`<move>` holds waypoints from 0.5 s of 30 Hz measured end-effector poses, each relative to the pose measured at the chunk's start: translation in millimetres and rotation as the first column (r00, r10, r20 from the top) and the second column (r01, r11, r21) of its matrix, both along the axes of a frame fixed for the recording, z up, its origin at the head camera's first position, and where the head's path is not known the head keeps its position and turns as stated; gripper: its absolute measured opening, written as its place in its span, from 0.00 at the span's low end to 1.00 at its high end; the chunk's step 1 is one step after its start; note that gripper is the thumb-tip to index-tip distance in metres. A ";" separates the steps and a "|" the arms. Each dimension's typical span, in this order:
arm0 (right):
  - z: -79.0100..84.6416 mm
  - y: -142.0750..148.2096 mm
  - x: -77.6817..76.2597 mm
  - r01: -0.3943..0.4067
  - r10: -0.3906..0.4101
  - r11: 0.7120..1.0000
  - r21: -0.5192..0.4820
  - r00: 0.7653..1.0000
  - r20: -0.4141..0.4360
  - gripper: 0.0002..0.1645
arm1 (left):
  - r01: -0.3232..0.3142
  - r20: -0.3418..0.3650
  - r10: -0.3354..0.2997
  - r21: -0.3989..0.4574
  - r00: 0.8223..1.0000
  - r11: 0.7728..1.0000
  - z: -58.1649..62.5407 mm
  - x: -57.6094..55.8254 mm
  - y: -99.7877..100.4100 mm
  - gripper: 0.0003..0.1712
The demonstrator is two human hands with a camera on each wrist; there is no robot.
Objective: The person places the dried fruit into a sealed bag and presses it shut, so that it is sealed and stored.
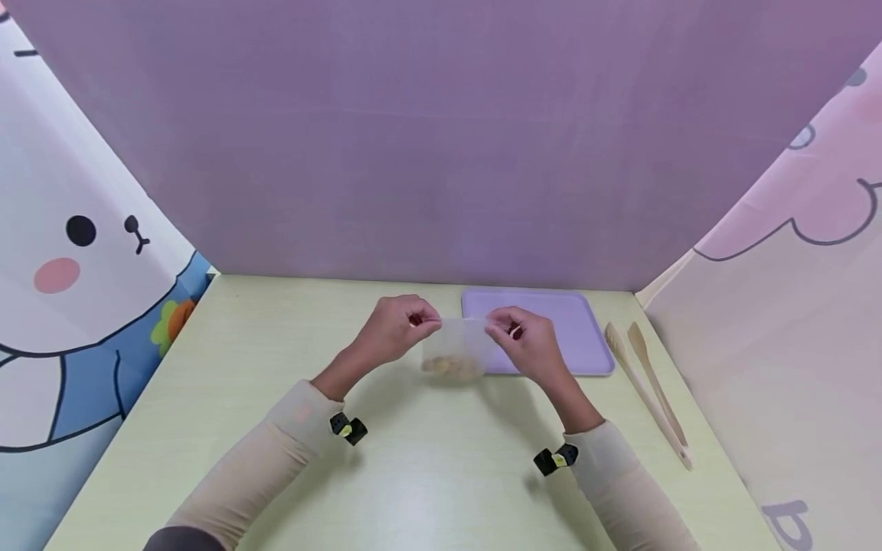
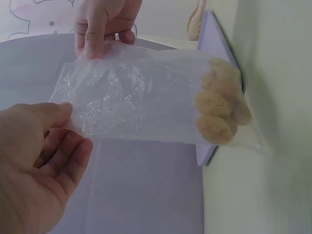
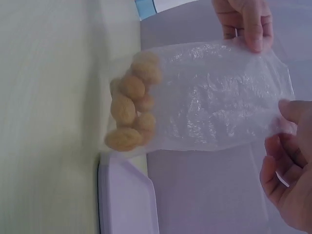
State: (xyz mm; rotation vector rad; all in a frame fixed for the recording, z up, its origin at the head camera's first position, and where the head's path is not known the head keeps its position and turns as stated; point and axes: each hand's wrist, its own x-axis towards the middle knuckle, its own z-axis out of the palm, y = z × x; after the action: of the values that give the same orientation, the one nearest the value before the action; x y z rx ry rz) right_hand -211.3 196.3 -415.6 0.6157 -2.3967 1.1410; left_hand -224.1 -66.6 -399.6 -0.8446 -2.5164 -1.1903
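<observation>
Between both hands hangs a clear plastic bag (image 1: 456,337), upright, with several round tan-brown pieces that look like nuts or dried fruit (image 3: 127,105) gathered at its bottom. The left hand (image 1: 405,325) pinches one top corner between thumb and fingers. At the opposite top corner, the right hand (image 1: 527,340) pinches the plastic the same way. In the left wrist view the bag (image 2: 141,92) is stretched flat between the two hands, its upper part holding nothing. Its filled end hangs close over the table.
A purple tray (image 1: 579,337) lies behind and right of the bag, partly overlapped by it and the right hand. Two wooden utensils (image 1: 654,398) lie along the table's right side. A purple panel (image 1: 427,153) rises at the back, with printed cloth walls on both sides.
</observation>
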 end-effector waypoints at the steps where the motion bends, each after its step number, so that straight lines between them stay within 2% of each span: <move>1: -0.2 -0.7 -0.3 -0.002 0.002 1.000 0.014 1.000 -0.013 0.05 | 0.007 -0.002 -0.007 0.005 1.000 1.000 0.8 0.2 0.3 0.03; 4: -0.5 -2.4 -1.1 0.001 0.001 0.999 0.038 0.998 -0.062 0.05 | 0.027 0.005 -0.027 0.015 1.000 1.000 2.1 0.0 2.2 0.04; 8: 0.2 -3.2 -2.1 0.025 -0.024 1.000 0.010 0.994 -0.104 0.04 | 0.028 0.053 -0.028 0.001 0.998 1.000 0.9 -0.4 7.1 0.03; 11: 1.6 -4.0 -1.7 0.026 -0.027 1.000 -0.007 0.994 -0.104 0.04 | 0.018 0.063 -0.017 -0.021 0.998 1.000 -0.9 0.6 9.8 0.04; 15: 1.7 -5.3 -0.5 0.013 -0.013 1.000 0.013 0.998 -0.067 0.04 | 0.012 0.018 -0.011 -0.035 1.000 0.999 -2.6 1.9 9.8 0.03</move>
State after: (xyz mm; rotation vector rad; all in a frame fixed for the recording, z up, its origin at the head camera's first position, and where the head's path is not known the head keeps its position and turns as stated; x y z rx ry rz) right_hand -211.8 191.0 -413.8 0.6318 -2.3507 1.0823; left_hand -222.2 -56.7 -402.2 -0.8616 -2.5572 -1.1648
